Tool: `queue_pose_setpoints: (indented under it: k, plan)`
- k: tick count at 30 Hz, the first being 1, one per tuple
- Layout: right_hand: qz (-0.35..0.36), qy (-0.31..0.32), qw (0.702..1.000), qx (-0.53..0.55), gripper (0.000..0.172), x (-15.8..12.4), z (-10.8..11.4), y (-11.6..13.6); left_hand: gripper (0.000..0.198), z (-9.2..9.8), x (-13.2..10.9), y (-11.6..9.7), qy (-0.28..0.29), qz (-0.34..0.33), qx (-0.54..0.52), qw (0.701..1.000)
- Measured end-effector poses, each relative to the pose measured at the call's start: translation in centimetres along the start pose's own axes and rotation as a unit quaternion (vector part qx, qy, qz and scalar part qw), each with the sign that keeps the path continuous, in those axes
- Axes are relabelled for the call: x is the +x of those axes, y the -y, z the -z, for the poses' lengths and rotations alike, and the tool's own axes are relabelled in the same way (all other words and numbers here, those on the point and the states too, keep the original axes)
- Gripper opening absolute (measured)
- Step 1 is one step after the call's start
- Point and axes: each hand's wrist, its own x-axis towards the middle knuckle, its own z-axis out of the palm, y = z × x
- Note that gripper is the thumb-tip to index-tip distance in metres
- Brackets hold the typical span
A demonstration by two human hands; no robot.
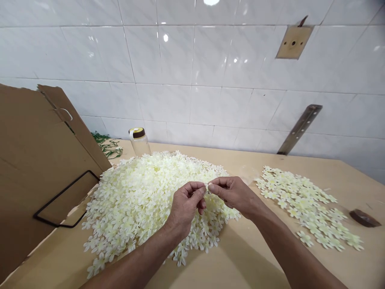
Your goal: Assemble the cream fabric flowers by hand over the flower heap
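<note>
A big heap of small cream fabric flowers (141, 196) covers the middle of the wooden table (240, 257). Above its right side, my left hand (185, 206) and my right hand (233, 194) meet fingertip to fingertip. Both pinch one small cream flower piece (207, 186) between thumb and forefinger; most of it is hidden by the fingers. To the right lies a flatter, spread-out patch of the same flowers (306, 208), apart from the heap.
A large brown cardboard sheet (39, 168) with a black outlined rectangle leans at the left. A clear bottle with a brown lid (138, 140) and green stems (106, 144) sit by the tiled wall. A small dark object (363, 217) lies far right.
</note>
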Motion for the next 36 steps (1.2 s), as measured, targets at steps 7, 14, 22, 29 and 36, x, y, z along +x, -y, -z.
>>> queue_pose_setpoints:
  k: [7, 14, 22, 29, 36]
  plan:
    - [0.007, -0.024, 1.0, -0.01, 0.038, 0.09, -0.19, -0.59, 0.028, -0.22, -0.19, -0.53, 0.013, 0.027, -0.012, 0.999]
    - [0.009, -0.035, 0.999, -0.014, 0.046, 0.02, -0.57, -0.59, 0.029, -0.16, -0.18, -0.7, 0.036, 0.046, -0.034, 0.998]
    - [0.023, -0.072, 0.994, -0.083, 0.05, -0.08, -0.85, -0.52, 0.027, -0.09, -0.21, -0.6, 0.036, 0.048, -0.036, 0.998]
    - [0.037, -0.082, 0.992, -0.086, 0.052, -0.1, -0.78, -0.46, 0.029, -0.03, -0.22, -0.46, 0.047, 0.051, -0.039, 0.997]
    - [0.015, -0.05, 0.996, -0.071, 0.054, 0.02, -0.79, -0.77, 0.033, -0.07, -0.14, -0.47, 0.044, 0.062, -0.045, 0.996]
